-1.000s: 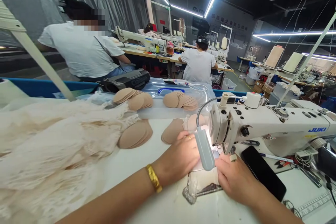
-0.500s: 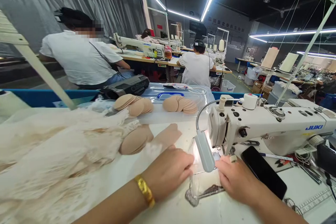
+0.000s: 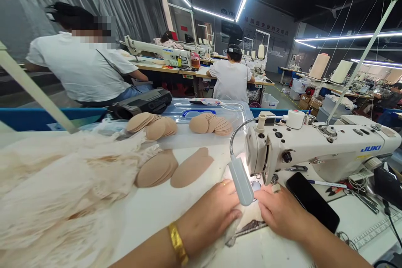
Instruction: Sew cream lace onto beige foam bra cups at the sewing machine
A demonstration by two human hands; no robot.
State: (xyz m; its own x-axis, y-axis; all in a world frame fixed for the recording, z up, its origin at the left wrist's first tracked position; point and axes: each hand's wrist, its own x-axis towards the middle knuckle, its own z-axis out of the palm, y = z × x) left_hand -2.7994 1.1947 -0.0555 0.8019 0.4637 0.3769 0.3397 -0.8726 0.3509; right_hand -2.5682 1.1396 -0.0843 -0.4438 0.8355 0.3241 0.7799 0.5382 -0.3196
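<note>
My left hand (image 3: 210, 213), with a gold bracelet and a ring, lies fingers-down on a small pale lace piece (image 3: 248, 224) in front of the needle of the white sewing machine (image 3: 314, 146). My right hand (image 3: 281, 211) presses the same piece from the right, fingers together. The machine's grey gooseneck lamp (image 3: 240, 180) hangs between my hands and hides the fingertips. Tan foam cups (image 3: 174, 167) lie on the table just beyond my left hand.
A heap of cream lace garments (image 3: 63, 184) fills the left of the table. More tan cups (image 3: 210, 123) rest on a clear plastic box. A black phone (image 3: 312, 201) and a pen lie right of the machine. Other people sew at benches behind.
My left hand has slid back towards me over the lace piece. The tan cup it was near now lies uncovered on the table. The view has shifted slightly left.
</note>
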